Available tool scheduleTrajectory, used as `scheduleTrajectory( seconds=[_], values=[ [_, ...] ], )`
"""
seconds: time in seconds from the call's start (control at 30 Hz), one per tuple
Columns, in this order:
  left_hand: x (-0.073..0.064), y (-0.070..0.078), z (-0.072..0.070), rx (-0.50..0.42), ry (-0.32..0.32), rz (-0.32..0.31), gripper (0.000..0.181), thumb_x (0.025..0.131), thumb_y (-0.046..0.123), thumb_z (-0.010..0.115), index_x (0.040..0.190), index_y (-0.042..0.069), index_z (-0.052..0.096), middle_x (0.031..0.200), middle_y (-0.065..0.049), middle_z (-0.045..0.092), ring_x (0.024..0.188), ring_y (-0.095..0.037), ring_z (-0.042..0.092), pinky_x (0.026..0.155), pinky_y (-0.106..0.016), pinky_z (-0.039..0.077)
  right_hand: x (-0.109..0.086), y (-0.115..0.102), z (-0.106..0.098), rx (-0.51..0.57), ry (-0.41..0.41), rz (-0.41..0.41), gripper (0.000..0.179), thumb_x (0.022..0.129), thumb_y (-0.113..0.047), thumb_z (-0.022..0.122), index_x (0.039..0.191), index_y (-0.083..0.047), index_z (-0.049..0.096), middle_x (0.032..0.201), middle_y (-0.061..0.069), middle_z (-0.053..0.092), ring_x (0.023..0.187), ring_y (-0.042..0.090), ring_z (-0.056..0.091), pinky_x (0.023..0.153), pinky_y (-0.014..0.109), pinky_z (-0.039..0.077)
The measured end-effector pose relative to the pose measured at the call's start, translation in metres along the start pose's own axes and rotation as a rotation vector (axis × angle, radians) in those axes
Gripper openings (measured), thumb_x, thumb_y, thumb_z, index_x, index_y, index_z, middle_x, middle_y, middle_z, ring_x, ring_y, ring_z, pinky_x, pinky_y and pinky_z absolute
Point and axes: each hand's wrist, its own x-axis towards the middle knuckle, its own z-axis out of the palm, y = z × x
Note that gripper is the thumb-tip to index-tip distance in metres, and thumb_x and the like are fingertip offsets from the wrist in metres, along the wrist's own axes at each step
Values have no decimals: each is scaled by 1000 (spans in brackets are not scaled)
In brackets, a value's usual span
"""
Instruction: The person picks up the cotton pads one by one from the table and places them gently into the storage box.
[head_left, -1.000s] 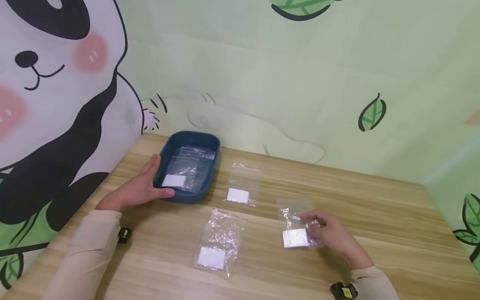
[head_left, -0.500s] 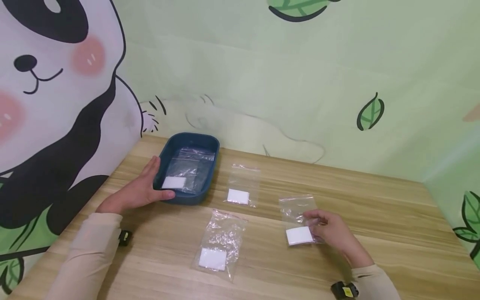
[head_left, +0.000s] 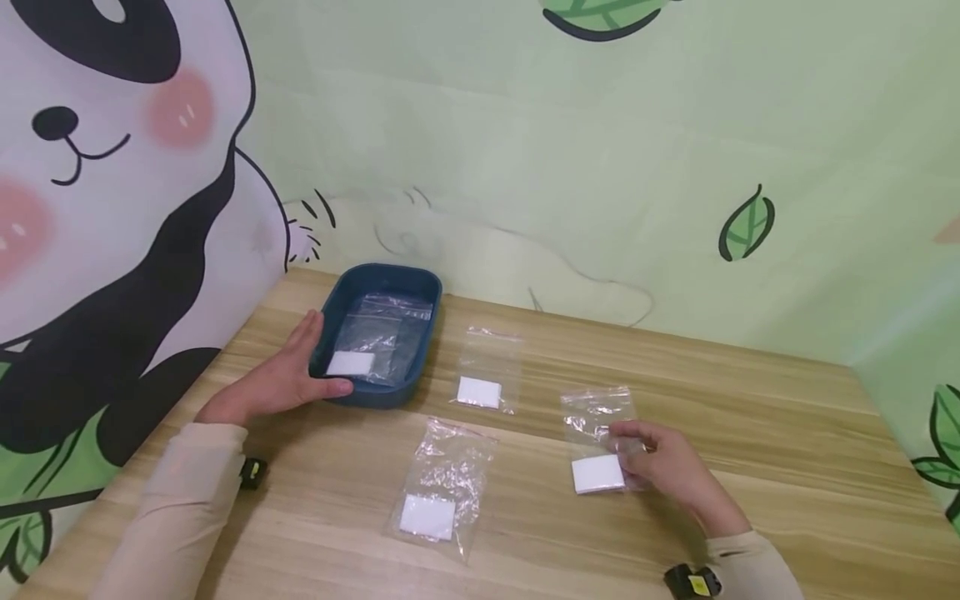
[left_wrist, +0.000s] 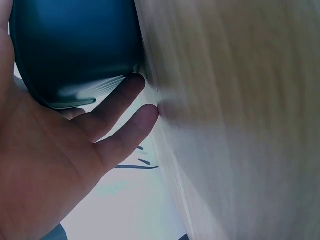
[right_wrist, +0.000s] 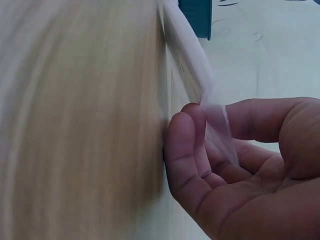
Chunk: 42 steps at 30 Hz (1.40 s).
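My left hand [head_left: 273,387] rests against the left near corner of a dark blue tray [head_left: 430,333], its fingers straight along the side and the thumb at the near rim. In the left wrist view, two extended fingers show under the tray wall [left_wrist: 85,45]. On the right, my right hand [head_left: 667,462] pinches the right edge of a clear zip bag [head_left: 588,425] with a white rectangular piece [head_left: 597,474] in its lower part. The right wrist view shows the bag's edge [right_wrist: 192,50] between thumb and fingers, tilted close to the table.
Clear zip bags lie inside the tray, one with a white piece [head_left: 350,363]. Two more bags lie on the wooden table [head_left: 540,550]: one right of the tray with a white piece [head_left: 478,392], and a crinkled nearer bag [head_left: 450,458]. A panda-print wall [head_left: 480,150] stands behind.
The right hand has raised and turned the zip bag slightly, so its zip end stands out more and the white piece sits a little further right. The left hand stays at the tray.
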Motion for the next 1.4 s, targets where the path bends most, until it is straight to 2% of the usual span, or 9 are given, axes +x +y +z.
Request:
scheduleTrajectory(
  seconds=[0.3, 0.4, 0.53, 0.6, 0.77, 0.87, 0.97, 1.17, 1.4],
  values=[
    [0, -1, 2, -9, -3, -10, 128, 86, 55, 76, 158, 3, -15, 165, -21, -18, 149, -48, 1, 114, -65, 15, -1, -1, -1, -81, 17, -37, 54, 86, 10, 64, 138, 8, 55, 141, 38, 45, 86, 26, 64, 66, 31, 58],
    [-1, -1, 2, -7, -6, -15, 127, 86, 56, 76, 158, 3, -15, 165, -19, -19, 149, -47, 1, 115, -64, 14, -3, -2, -1, -121, 14, -62, 54, 86, 8, 65, 139, 6, 55, 145, 36, 43, 109, 42, 60, 84, 43, 57],
    [-1, -2, 3, -11, -11, -23, 127, 86, 56, 75, 158, 4, -16, 165, -19, -20, 149, -48, 0, 115, -65, 14, -2, -3, -1, -200, 33, -87, 51, 89, 2, 66, 139, 3, 57, 148, 32, 43, 137, 54, 35, 106, 62, 36],
    [-1, -3, 3, -15, -13, -29, 128, 86, 57, 75, 158, 5, -17, 165, -19, -21, 149, -47, 0, 114, -65, 14, -1, -3, -1, -204, 43, -85, 50, 89, 1, 66, 139, 2, 58, 147, 31, 45, 136, 52, 38, 105, 59, 39],
    [-1, -4, 3, -16, -15, -32, 127, 86, 56, 75, 158, 5, -17, 165, -18, -21, 150, -47, -2, 114, -66, 13, 0, -2, -1, -162, 68, -67, 50, 89, 2, 65, 138, 1, 59, 144, 26, 51, 123, 42, 53, 86, 37, 53],
    [0, -4, 3, -9, -14, -25, 127, 87, 55, 75, 158, 4, -16, 164, -19, -21, 149, -48, -1, 114, -66, 14, -1, -3, 0, -156, 81, -51, 44, 93, -2, 64, 137, 0, 61, 144, 24, 53, 130, 45, 48, 98, 48, 48],
    [0, -3, 2, -6, -9, -24, 127, 86, 55, 76, 158, 3, -15, 164, -20, -21, 149, -48, -1, 114, -66, 14, 0, -5, 1, -162, 103, -37, 39, 96, -8, 65, 134, -1, 64, 142, 22, 55, 138, 46, 40, 109, 59, 34],
    [0, -2, 1, -5, -3, -25, 128, 85, 55, 76, 158, 2, -14, 165, -21, -20, 149, -48, -2, 114, -66, 15, 0, -8, 5, -157, 122, -18, 38, 94, -5, 67, 132, -1, 66, 141, 24, 55, 133, 45, 45, 105, 57, 39],
    [1, -2, 2, -6, -8, -22, 127, 86, 55, 76, 158, 2, -15, 164, -21, -20, 149, -48, -2, 114, -66, 14, -1, -9, 4, -152, 111, -34, 44, 92, 0, 66, 136, -1, 62, 146, 24, 50, 139, 48, 36, 111, 61, 30]
  ],
)
